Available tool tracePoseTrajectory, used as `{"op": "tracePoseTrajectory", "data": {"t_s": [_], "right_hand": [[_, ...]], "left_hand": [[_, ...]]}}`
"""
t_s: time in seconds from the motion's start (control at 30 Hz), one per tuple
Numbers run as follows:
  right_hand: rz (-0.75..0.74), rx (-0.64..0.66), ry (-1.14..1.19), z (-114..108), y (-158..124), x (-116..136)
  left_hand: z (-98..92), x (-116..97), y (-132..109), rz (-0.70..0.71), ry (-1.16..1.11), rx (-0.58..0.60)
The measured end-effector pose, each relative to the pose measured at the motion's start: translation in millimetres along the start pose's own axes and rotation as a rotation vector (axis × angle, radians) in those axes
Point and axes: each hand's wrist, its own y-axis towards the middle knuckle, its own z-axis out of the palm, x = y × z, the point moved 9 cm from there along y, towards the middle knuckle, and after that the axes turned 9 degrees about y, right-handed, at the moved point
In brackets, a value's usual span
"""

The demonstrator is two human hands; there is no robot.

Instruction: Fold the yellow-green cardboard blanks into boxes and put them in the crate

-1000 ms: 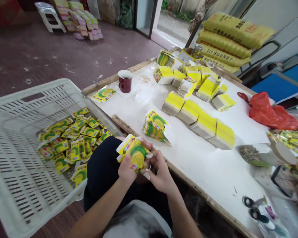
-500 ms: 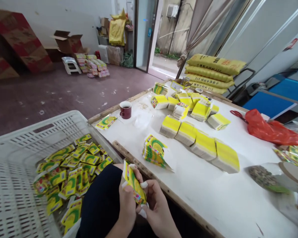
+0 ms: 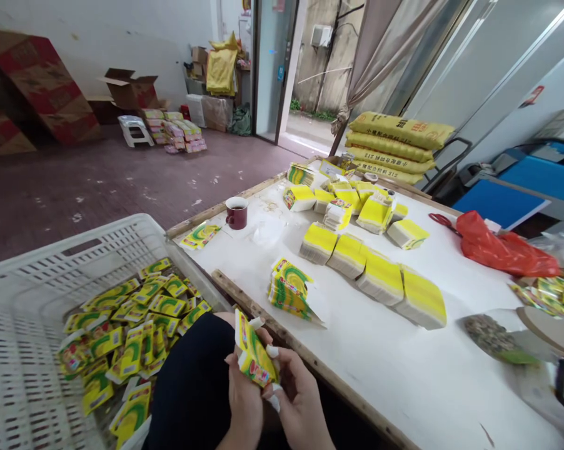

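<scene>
My left hand (image 3: 246,390) is wrapped round a small yellow and green printed carton (image 3: 254,356), held above my lap at the table's near edge. On the carton's right side, my right hand (image 3: 297,390) pinches its lower end, where a white flap shows. White coverings sit on some of my fingertips. Just beyond my hands, a bundle of flat printed cartons (image 3: 289,290) leans on the white tabletop (image 3: 357,362). To my left, a white plastic crate (image 3: 24,325) holds many filled-looking yellow cartons (image 3: 134,350).
Stacks of yellow-topped carton blanks (image 3: 382,275) run across the table. A maroon mug (image 3: 236,214) stands near the left edge. Red scissors (image 3: 441,220) lie beside a red plastic bag (image 3: 502,244). Yellow sacks (image 3: 394,147) are piled behind the table. A clear container (image 3: 502,337) sits at right.
The carton has turned slightly in my hands, showing more of its lower printed end. Both hands stay on it. The view has shifted a little.
</scene>
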Motion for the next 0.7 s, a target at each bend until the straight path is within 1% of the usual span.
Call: {"op": "tracePoseTrajectory", "data": {"t_s": [0.03,0.1,0.13,0.17,0.23,0.3,0.37,0.47,0.57,0.7], "right_hand": [[-0.049,-0.025,-0.057,-4,0,4],[-0.122,-0.085,-0.114,-14,2,12],[-0.137,-0.111,-0.115,-19,3,14],[-0.136,-0.127,-0.102,-24,6,15],[-0.103,-0.141,-0.062,-29,10,14],[-0.052,-0.145,-0.033,-31,13,12],[-0.014,-0.161,-0.018,-32,13,10],[0.012,-0.187,-0.006,-32,13,8],[0.019,-0.161,0.013,-30,12,8],[0.031,-0.117,0.08,-26,7,8]], "left_hand": [[3.9,-5,0,0.041,0.002,0.048],[16.2,-12,-1,0.099,-0.02,0.185],[20.9,-13,-2,0.113,-0.037,0.234],[23.3,-12,-2,0.114,-0.05,0.258],[22.0,-5,-2,0.093,-0.046,0.24],[16.4,4,-2,0.074,-0.022,0.175],[12.7,7,-5,0.077,-0.008,0.131],[14.3,4,-9,0.114,-0.01,0.152],[13.2,-3,-11,0.142,0.035,0.176],[6.0,-14,-10,0.172,0.167,0.136]]}}
